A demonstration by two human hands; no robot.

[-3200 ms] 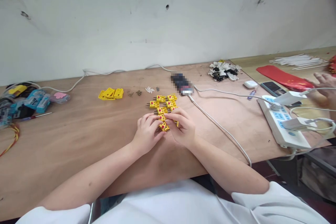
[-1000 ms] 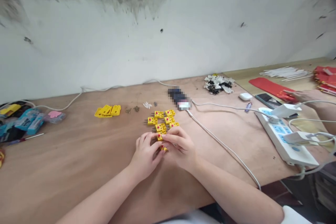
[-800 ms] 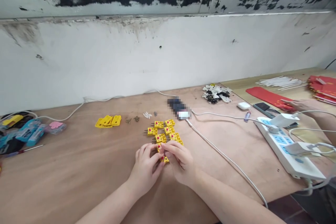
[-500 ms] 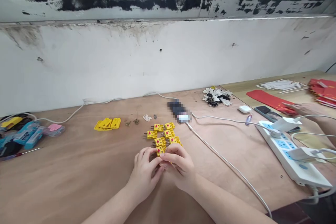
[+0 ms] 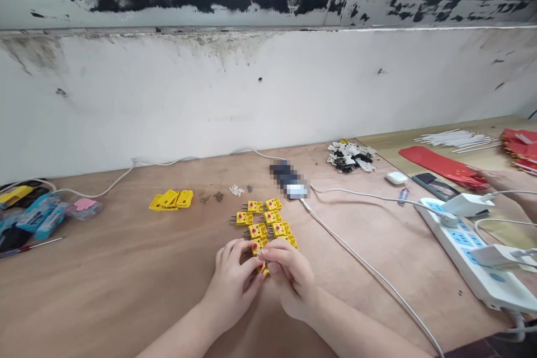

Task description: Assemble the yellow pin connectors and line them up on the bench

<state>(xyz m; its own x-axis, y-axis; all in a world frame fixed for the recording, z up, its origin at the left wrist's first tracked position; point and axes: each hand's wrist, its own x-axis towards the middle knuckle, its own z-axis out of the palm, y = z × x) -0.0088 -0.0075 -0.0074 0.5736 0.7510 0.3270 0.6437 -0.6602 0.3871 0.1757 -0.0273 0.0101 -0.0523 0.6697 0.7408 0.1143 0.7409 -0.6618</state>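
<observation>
Several yellow two-pin plugs [image 5: 257,230] with a red spot on each lie in two rough columns on the wooden table, metal pins pointing left. My left hand [image 5: 235,273] curls around the nearest end of the left column. Its thumb and fingers grip the nearest yellow plug [image 5: 262,268], partly hidden by my hands. Over that plug, my right hand [image 5: 293,277] is closed in a pinch, thumb against forefinger. Anything between those fingertips is too small to make out. Behind the right knuckles another yellow plug [image 5: 290,240] shows in part.
Yellow covers [image 5: 171,199], small screws [image 5: 218,196] and white pieces [image 5: 236,190] lie beyond my left hand. A blurred dark device [image 5: 287,178] has a white cable. At right are a power strip [image 5: 470,246], black and white parts [image 5: 351,155] and another person's hand [image 5: 503,180].
My right hand has drawn back slightly and its fingers have tightened into a pinch. The nearest plug now shows between my hands. The view has shifted a little.
</observation>
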